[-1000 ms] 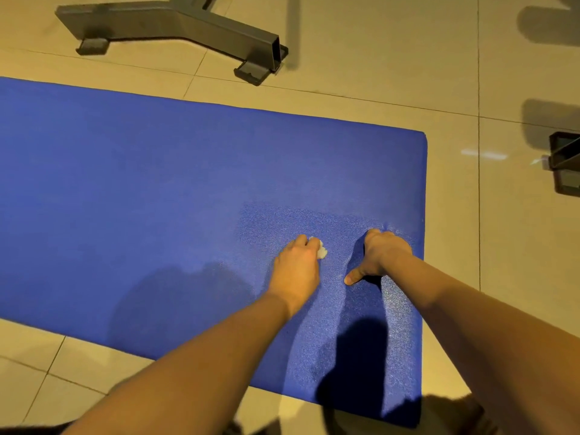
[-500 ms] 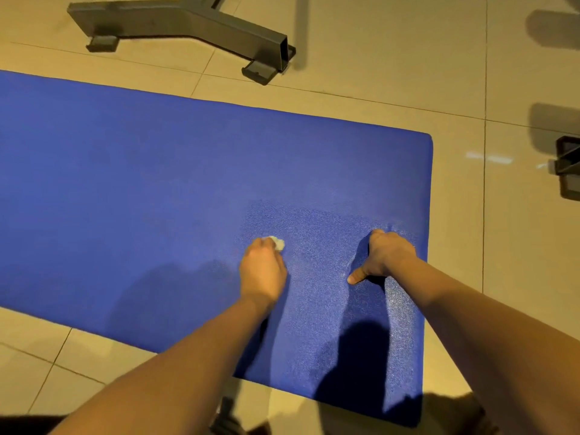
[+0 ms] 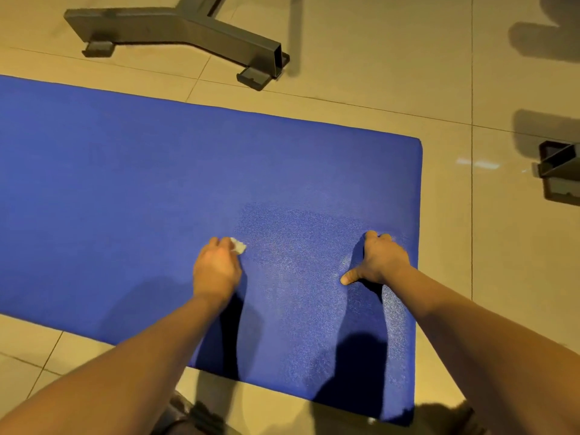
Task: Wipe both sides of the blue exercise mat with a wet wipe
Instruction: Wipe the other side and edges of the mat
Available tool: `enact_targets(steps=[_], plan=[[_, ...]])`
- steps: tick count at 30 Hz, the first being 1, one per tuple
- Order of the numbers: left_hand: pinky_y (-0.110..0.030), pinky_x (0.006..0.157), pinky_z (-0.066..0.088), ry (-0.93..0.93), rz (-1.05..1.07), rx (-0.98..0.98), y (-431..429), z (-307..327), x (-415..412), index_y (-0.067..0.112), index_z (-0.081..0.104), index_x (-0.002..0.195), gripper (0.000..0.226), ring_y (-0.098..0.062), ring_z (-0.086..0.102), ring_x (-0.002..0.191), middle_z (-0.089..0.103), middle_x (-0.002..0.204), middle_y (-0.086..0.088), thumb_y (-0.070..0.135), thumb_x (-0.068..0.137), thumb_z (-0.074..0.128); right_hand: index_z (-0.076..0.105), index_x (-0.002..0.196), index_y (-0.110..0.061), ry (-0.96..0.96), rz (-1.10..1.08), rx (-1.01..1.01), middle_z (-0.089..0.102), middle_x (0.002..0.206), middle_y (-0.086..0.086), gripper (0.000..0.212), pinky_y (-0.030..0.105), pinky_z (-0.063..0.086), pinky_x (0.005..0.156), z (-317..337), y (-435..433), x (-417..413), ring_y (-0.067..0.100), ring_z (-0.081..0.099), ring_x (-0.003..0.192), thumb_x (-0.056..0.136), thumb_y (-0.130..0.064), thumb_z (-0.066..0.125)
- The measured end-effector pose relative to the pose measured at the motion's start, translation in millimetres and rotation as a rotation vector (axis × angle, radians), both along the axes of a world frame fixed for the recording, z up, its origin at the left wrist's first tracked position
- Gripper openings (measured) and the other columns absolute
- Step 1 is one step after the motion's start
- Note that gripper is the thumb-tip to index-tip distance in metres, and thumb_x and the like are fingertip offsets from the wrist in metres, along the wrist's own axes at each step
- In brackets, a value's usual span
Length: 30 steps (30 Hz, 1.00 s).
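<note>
Looks straight down on the blue exercise mat [image 3: 125,183], spread flat over the tiled floor [image 3: 361,73], running out of view on the left and ending in a rounded corner on the far right. Grips a small crumpled wet wipe [image 3: 239,246] in the left hand [image 3: 216,271], fingers curled round it, just a white scrap peeking out past the fingertips, pressed down onto the mat right of its middle. Plants the right hand [image 3: 381,262] on the mat just inside the right-hand edge, fingers tucked under into a fist, knuckles down, nothing in it, thumb [image 3: 348,277] poking out to the left and touching the mat. Shows a darker speckled patch [image 3: 298,233] of mat between the two hands and a little beyond them, paler blue all round it. Brings both bare forearms [image 3: 141,356] in from the bottom of the view, with deep shadows on the mat under each. Past the mat's far edge, picks out a dark metal frame foot [image 3: 175,26] standing on the tiles, apart from the mat. Over at the right edge of view, catches another dark metal piece [image 3: 560,171], cut off by the frame and well apart from the mat.
</note>
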<state>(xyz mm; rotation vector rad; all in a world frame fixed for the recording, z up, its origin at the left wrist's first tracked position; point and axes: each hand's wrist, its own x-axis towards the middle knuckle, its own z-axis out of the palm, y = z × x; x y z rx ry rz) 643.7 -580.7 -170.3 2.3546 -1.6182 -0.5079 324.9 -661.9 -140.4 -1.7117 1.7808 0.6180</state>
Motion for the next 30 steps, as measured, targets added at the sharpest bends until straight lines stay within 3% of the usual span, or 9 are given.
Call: enact_targets(steps=[6, 8, 10, 12, 14, 18, 22, 25, 30], plan=[[-0.039, 0.083, 0.052, 0.136, 0.154, -0.038, 3, 4, -36, 0.012, 0.074, 0.104, 0.020, -0.032, 0.067, 0.099, 0.071, 0.115, -0.008, 0.010, 0.098, 0.056, 0.035, 0.137, -0.012, 0.001, 0.107, -0.293, 0.039, 0.135, 0.016, 0.099, 0.048, 0.048, 0.098, 3, 49, -1, 0.037, 0.043, 0.125, 0.070, -0.078, 0.069], [-0.038, 0.085, 0.051, 0.178, 0.116, -0.045, 6, 4, -63, 0.012, 0.075, 0.107, 0.020, -0.032, 0.067, 0.100, 0.071, 0.115, -0.010, 0.012, 0.098, 0.057, 0.026, 0.150, -0.013, 0.037, 0.139, -0.314, 0.030, 0.150, 0.019, 0.116, 0.051, 0.039, 0.110, 5, 69, 2, 0.039, 0.031, 0.138, 0.067, -0.087, 0.060], [-0.038, 0.088, 0.050, 0.228, 0.067, -0.033, 10, 6, -94, 0.012, 0.074, 0.110, 0.021, -0.032, 0.066, 0.102, 0.069, 0.116, -0.010, 0.013, 0.098, 0.057, -0.001, 0.160, -0.015, 0.059, 0.115, -0.202, 0.000, 0.165, 0.017, 0.141, 0.055, 0.021, 0.118, 5, 85, 2, 0.039, 0.005, 0.152, 0.058, -0.095, 0.056], [-0.039, 0.086, 0.048, 0.195, -0.054, 0.026, 18, 8, -122, 0.013, 0.070, 0.114, 0.022, -0.032, 0.064, 0.103, 0.066, 0.117, -0.010, 0.017, 0.101, 0.054, -0.022, 0.157, -0.018, 0.075, 0.109, -0.075, -0.024, 0.163, 0.016, 0.152, 0.059, 0.012, 0.121, 2, 97, -1, 0.039, -0.016, 0.152, 0.053, -0.096, 0.059], [-0.039, 0.083, 0.046, 0.143, -0.215, 0.077, 27, 12, -138, 0.014, 0.067, 0.117, 0.022, -0.032, 0.062, 0.105, 0.062, 0.116, -0.009, 0.019, 0.104, 0.050, -0.030, 0.153, -0.018, 0.092, 0.126, -0.022, -0.034, 0.159, 0.018, 0.156, 0.062, 0.010, 0.121, -1, 100, -1, 0.041, -0.024, 0.149, 0.053, -0.093, 0.064], [-0.037, 0.084, 0.046, 0.091, -0.334, 0.069, 30, 11, -104, 0.021, 0.066, 0.114, 0.022, -0.030, 0.060, 0.105, 0.062, 0.113, -0.006, 0.011, 0.099, 0.053, -0.034, 0.151, -0.018, 0.084, 0.100, -0.009, -0.037, 0.157, 0.020, 0.160, 0.066, 0.007, 0.120, -6, 98, 3, 0.043, -0.028, 0.147, 0.051, -0.090, 0.069], [-0.038, 0.085, 0.052, 0.066, -0.047, -0.002, 24, 8, -25, 0.023, 0.074, 0.105, 0.030, -0.031, 0.065, 0.100, 0.069, 0.111, -0.007, 0.006, 0.093, 0.052, -0.034, 0.150, -0.015, 0.072, 0.086, 0.005, -0.038, 0.156, 0.022, 0.162, 0.068, 0.005, 0.118, -7, 97, 7, 0.045, -0.029, 0.146, 0.051, -0.087, 0.072], [-0.040, 0.081, 0.053, 0.061, 0.171, -0.004, 22, 7, 14, 0.015, 0.072, 0.104, 0.023, -0.033, 0.066, 0.097, 0.071, 0.113, -0.008, 0.008, 0.095, 0.052, -0.034, 0.150, -0.013, 0.083, 0.082, 0.023, -0.037, 0.156, 0.024, 0.163, 0.069, 0.005, 0.117, -6, 94, 9, 0.047, -0.028, 0.145, 0.052, -0.085, 0.074], [-0.038, 0.080, 0.049, 0.124, 0.130, -0.060, 29, 7, -45, 0.013, 0.074, 0.109, 0.022, -0.035, 0.066, 0.095, 0.070, 0.109, -0.013, 0.014, 0.100, 0.054, -0.034, 0.150, -0.013, 0.072, 0.087, 0.033, -0.037, 0.156, 0.024, 0.163, 0.069, 0.004, 0.117, -4, 95, 8, 0.047, -0.028, 0.145, 0.050, -0.086, 0.073]])
